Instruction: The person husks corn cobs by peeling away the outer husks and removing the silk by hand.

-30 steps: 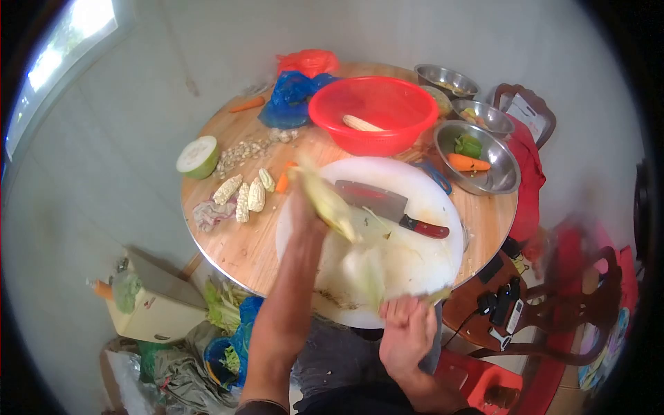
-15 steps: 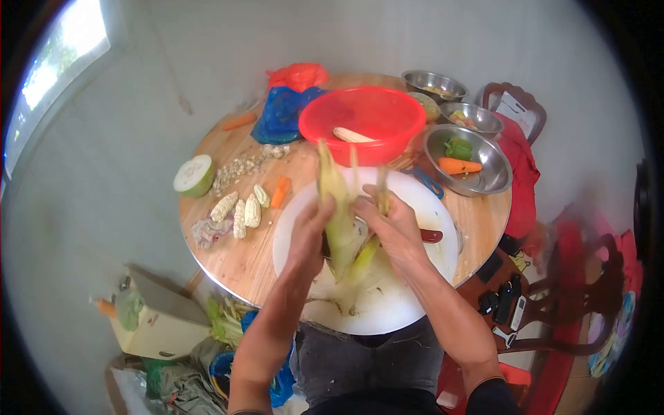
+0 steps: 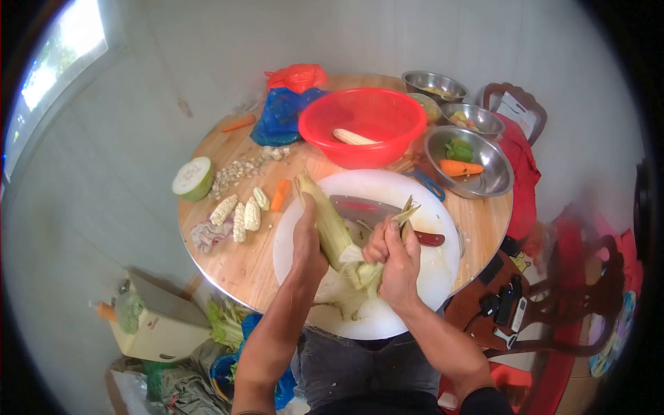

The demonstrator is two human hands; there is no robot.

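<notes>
Wooden table, white board on top: left hand grips 1 corn ear, likely to steady it, while right hand clamps loose husk.

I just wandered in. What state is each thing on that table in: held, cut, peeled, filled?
Corn ear: in its husk, some leaves loose
Left hand: gripping the corn ear
Right hand: closed on husk leaves
Cleaver: lying flat, partly covered
Cutting board: littered with scraps
Red basin: holding a husked cob
Large steel bowl: holding carrot and green pepper
Green melon: cut
</notes>
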